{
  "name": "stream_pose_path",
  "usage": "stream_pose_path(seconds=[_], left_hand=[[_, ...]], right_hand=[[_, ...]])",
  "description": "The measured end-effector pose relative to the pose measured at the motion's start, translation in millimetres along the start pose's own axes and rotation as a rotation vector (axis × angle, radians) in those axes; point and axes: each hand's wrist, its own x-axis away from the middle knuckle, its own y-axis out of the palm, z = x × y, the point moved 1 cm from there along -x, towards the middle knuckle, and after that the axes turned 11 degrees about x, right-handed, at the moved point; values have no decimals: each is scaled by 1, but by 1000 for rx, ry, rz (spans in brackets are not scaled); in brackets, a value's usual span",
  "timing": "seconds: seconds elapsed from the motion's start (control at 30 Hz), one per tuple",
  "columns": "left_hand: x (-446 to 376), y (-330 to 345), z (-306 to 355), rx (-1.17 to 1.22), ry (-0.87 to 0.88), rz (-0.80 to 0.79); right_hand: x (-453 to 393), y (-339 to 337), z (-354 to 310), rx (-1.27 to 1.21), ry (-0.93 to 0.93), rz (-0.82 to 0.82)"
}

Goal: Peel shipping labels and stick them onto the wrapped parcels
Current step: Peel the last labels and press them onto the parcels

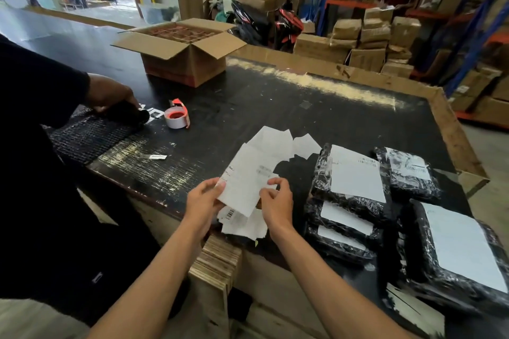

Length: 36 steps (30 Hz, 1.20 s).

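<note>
We pinch the label [248, 181] with left hand [203, 201] and right hand [276, 201] (both gripping); peel its corner slowly, keep it flat

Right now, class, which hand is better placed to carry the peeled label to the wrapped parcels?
Right hand: it pinches the label on the side nearest the parcels; the left hand is farther.
</note>
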Motion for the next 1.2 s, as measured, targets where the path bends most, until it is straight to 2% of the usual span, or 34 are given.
stream_pose_path(seconds=[0.1,0.2,0.37,0.47,0.67,0.83,0.97,1.03,1.13,1.2], left_hand=[[14,0,19,278,-35,-146],[28,8,34,371,-14,-281],[45,28,51,232,54,-377],[58,41,51,174,85,-450],[76,73,43,93,167,-462],[90,103,39,33,203,-533],[101,130,41,15,265,-566],[106,144,46,14,296,-591],[116,170,53,-2,323,-644],[121,186,55,-5,321,-689]], right_hand=[[4,-3,-24,-124,-41,2],[11,-14,-46,-213,-101,37],[33,-40,-69,-219,-246,99],[42,-53,-71,-239,-259,141],[57,-89,-69,-248,-244,239],[66,-127,-72,-128,-299,288],[71,-160,-71,228,-408,263],[75,-178,-77,357,-533,228],[80,-203,-92,360,-722,94],[78,-217,-98,323,-759,47]])
